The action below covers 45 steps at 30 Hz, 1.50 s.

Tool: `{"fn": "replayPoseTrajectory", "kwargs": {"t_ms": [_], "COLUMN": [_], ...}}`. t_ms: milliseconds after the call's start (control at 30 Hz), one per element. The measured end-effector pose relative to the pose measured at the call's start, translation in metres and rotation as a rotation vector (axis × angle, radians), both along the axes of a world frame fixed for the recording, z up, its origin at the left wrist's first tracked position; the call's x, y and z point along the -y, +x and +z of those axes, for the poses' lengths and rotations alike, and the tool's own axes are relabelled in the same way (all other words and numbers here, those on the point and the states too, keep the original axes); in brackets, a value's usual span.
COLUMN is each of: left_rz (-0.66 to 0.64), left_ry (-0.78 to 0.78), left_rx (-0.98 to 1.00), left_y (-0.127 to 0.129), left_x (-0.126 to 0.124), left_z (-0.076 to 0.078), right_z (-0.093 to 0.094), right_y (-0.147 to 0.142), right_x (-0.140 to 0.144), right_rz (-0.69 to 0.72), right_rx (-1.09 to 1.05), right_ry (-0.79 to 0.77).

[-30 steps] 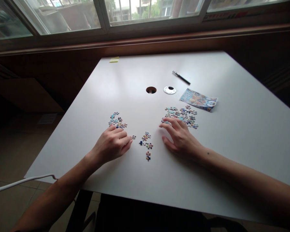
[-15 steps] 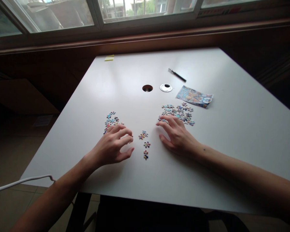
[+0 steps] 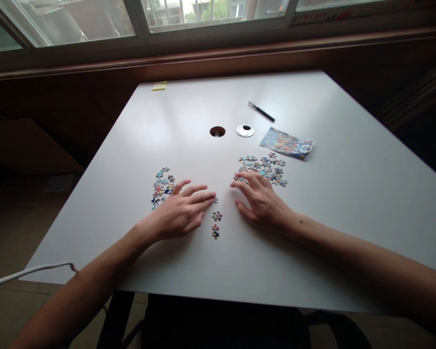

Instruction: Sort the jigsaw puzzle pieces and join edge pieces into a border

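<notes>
Nearest me on the white desk (image 3: 312,232), two small joined bits of colourful jigsaw (image 3: 215,224) lie finished; most remains loose. My left hand (image 3: 179,213) lies flat, fingers (image 3: 203,198) spread, touching one tiny piece (image 3: 215,199). My right hand (image 3: 263,201) rests splayed at the right-hand pile of loose pieces (image 3: 265,167). Another pile (image 3: 162,186) sits left.

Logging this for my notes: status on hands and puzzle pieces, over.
Left hand flat, fingertips at a loose piece. Right hand open beside right pile. Two pieces between hands. Nothing blocking.

Black pen (image 3: 261,111), yellow notepad (image 3: 160,86), grommet cover (image 3: 244,130)
</notes>
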<state>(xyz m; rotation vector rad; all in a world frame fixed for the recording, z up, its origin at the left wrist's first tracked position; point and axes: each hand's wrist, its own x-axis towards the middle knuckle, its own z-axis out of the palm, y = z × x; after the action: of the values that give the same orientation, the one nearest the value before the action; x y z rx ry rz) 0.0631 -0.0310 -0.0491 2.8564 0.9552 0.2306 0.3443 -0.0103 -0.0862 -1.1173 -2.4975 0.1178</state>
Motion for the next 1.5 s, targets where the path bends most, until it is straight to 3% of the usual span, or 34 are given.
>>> {"fn": "replayPoseTrajectory", "kwargs": {"t_ms": [167,233,433,533,600,700,800,867,967,1100,1167,1367,1500], "left_rz": [0.236,0.259,-0.093,-0.084,-0.060,0.045,0.364,0.481,0.495,0.568,0.586,0.433,0.552], "left_ry": [0.115,0.158,0.063,0.056,0.045,0.009,0.032,0.045,0.044,0.020,-0.005,-0.141,-0.129], "left_rx": [0.039,0.098,0.182,0.180,0.167,0.150,0.051,-0.006,-0.040,-0.033,-0.040,0.110,0.174], "left_y": [-0.022,-0.023,0.013,0.017,0.005,-0.025,-0.045,-0.044,-0.027,-0.020,-0.031,-0.082,-0.088], "left_x": [-0.011,-0.009,0.021,0.023,0.017,0.005,0.002,0.006,0.008,-0.008,-0.022,-0.048,-0.045], "left_z": [-0.005,-0.005,-0.005,-0.007,-0.005,-0.003,-0.011,-0.021,-0.034,-0.038,-0.037,-0.031,-0.031], "right_z": [0.001,0.001,0.000,0.000,0.001,0.003,0.006,0.007,0.005,-0.002,-0.005,-0.005,-0.002], "right_y": [0.000,0.000,-0.001,-0.001,0.000,0.000,-0.003,-0.008,-0.026,-0.065,-0.087,-0.137,-0.150], "right_x": [0.001,0.001,0.001,0.000,0.000,0.002,0.007,0.013,0.021,0.024,0.020,-0.002,-0.012], "right_rz": [-0.011,-0.015,-0.011,-0.010,-0.009,0.007,0.075,0.134,0.207,0.200,0.181,0.187,0.207], "right_rx": [-0.007,-0.002,-0.002,-0.001,-0.004,-0.004,0.015,0.049,0.134,0.194,0.185,0.145,0.080], "right_ry": [-0.016,-0.017,-0.003,-0.003,-0.003,-0.004,-0.028,-0.061,-0.120,-0.168,-0.174,-0.181,-0.239]}}
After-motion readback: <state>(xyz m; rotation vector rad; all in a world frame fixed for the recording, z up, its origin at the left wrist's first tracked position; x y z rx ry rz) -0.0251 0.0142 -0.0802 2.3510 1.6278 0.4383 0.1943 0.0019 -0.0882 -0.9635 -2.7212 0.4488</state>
